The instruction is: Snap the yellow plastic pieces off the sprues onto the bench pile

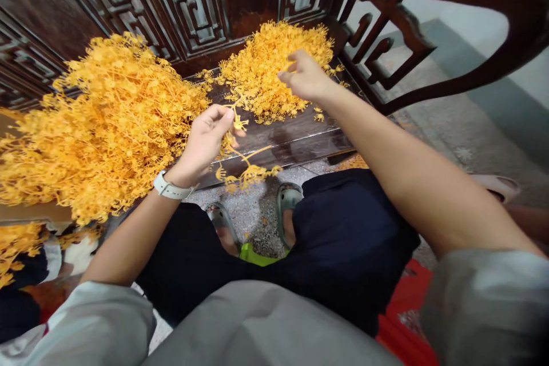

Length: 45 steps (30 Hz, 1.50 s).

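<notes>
My left hand (212,131) is closed, its thumb and fingers pinching yellow plastic flower stems. One sprig (251,174) hangs below that hand in front of the bench edge, and a short stem with a flower sticks out past the fingertips. My right hand (305,75) is over the right-hand pile of loose yellow flower pieces (266,80), slightly blurred. Its fingers are apart, and I see nothing between them. Left of my left hand rises a taller heap of yellow branched flower sprigs (115,120).
Both heaps lie along a dark wooden bench (291,131) with a carved lattice back (189,0) and a curved armrest (493,68) at right. Cardboard (38,214) shows under the left heap. Below me are a red plastic stool (403,320) and the speckled floor (257,211).
</notes>
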Each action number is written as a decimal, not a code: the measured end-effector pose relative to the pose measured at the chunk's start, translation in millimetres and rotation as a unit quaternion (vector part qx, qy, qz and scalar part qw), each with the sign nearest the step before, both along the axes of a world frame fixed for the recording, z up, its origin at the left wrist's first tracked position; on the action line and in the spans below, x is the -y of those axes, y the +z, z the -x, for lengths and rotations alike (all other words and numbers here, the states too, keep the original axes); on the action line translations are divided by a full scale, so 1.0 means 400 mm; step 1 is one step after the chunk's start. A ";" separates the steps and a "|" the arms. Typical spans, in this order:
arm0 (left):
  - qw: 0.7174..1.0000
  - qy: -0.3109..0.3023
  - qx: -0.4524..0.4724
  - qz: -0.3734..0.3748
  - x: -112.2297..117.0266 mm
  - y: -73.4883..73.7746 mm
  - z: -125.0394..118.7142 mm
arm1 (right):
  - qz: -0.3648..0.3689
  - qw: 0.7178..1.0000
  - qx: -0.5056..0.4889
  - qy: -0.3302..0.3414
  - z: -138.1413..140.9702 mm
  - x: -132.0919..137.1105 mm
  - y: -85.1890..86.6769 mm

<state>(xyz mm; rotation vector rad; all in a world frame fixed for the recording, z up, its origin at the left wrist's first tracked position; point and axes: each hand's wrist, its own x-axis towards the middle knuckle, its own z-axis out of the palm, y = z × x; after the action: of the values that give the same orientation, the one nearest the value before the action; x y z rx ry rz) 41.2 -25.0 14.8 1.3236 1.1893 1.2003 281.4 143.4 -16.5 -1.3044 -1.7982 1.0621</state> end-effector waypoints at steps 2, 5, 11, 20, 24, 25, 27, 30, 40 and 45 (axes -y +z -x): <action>0.998 0.049 0.034 0.006 -0.011 -0.002 0.007 | 0.017 0.999 0.001 0.046 0.038 0.046 0.015; 0.994 0.093 0.047 0.025 -0.022 -0.007 0.014 | 0.053 0.974 -0.084 0.206 0.100 0.126 0.057; 0.994 0.086 0.056 -0.031 -0.025 0.001 -0.003 | -0.038 0.952 -0.126 0.276 0.156 0.200 0.095; 0.988 0.113 0.092 0.044 -0.012 0.034 -0.012 | -0.192 0.935 0.110 0.278 0.124 0.267 0.196; 0.978 0.152 0.133 0.050 0.004 0.057 -0.052 | -0.203 0.926 0.113 0.296 0.125 0.264 0.222; 0.977 0.154 0.138 0.047 0.003 0.059 -0.060 | -0.197 0.927 0.091 0.306 0.123 0.256 0.225; 0.976 0.154 0.145 0.042 -0.016 0.056 -0.055 | -0.176 0.927 0.030 0.331 0.116 0.245 0.239; 0.961 0.220 0.160 0.052 -0.083 0.036 0.025 | -0.106 0.895 -0.018 0.434 0.090 0.269 0.292; 0.979 0.158 0.119 -0.041 -0.122 0.000 0.148 | -0.081 0.997 0.008 -0.005 -0.036 0.081 0.157; 0.981 0.135 0.138 -0.017 -0.092 0.011 0.082 | -0.043 0.979 0.196 -0.047 -0.063 0.018 0.059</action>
<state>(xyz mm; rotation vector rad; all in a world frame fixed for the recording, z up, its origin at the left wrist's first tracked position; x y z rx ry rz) 8.6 11.8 19.2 0.9998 1.1719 1.5501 306.6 136.2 7.3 -1.6114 -2.0148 0.7015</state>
